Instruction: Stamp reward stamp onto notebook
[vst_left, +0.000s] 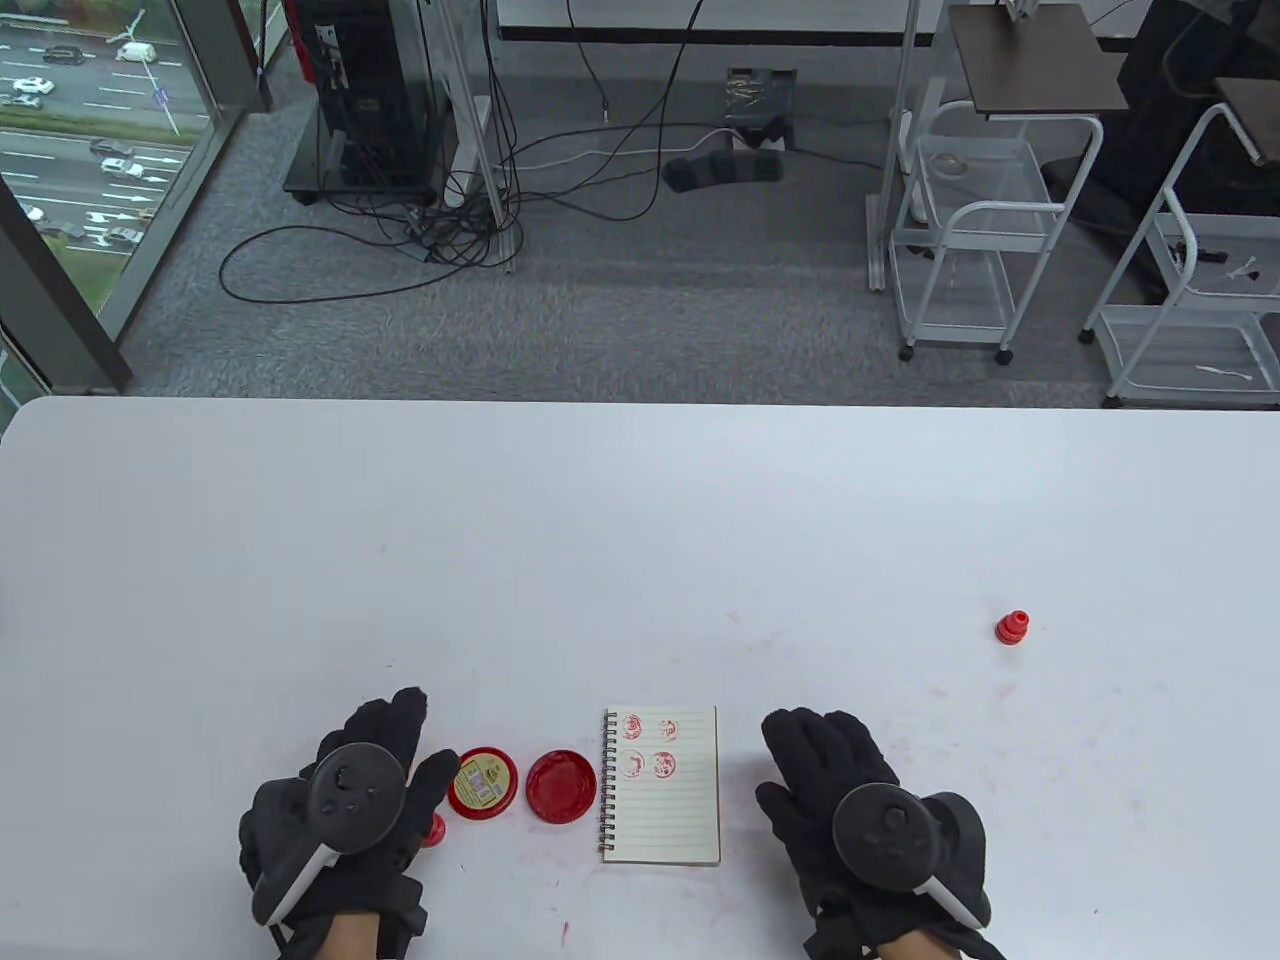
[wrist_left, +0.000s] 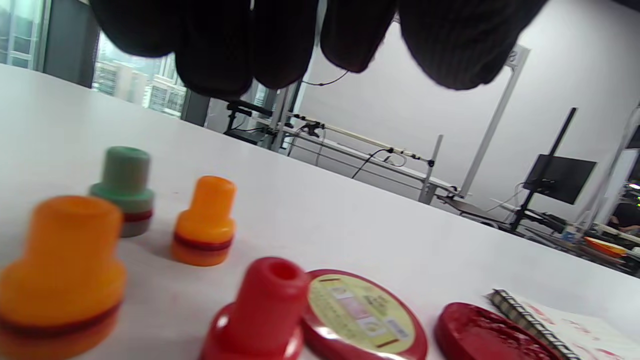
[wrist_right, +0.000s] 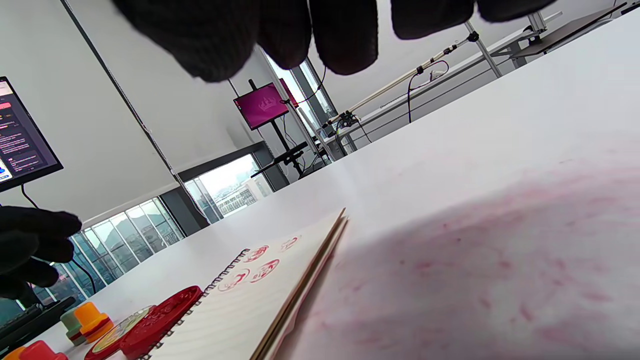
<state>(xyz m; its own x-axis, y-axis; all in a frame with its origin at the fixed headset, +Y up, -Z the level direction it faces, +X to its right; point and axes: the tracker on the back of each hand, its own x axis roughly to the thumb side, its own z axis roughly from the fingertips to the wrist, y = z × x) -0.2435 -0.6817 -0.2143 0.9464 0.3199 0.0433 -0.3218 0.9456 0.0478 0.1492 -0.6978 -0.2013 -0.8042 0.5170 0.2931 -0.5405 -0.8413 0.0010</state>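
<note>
Both grips relaxed, grasping nothing: left hand (vst_left: 345, 800) over the stamps (wrist_left: 205, 222), right hand (vst_left: 850, 800) just right of the notebook (vst_left: 662, 790), presumably between stampings.

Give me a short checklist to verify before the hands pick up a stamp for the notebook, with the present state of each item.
1. Notebook open, free lines below four red prints: ok.
2. Ink pad uncovered, its lid beside it: ok.
3. Red stamp upright under left hand: ok.
4. Left hand holds nothing: ok.
5. Right hand steadying notebook: not ok, beside it.
6. Stamp face inked: cannot tell.
</note>
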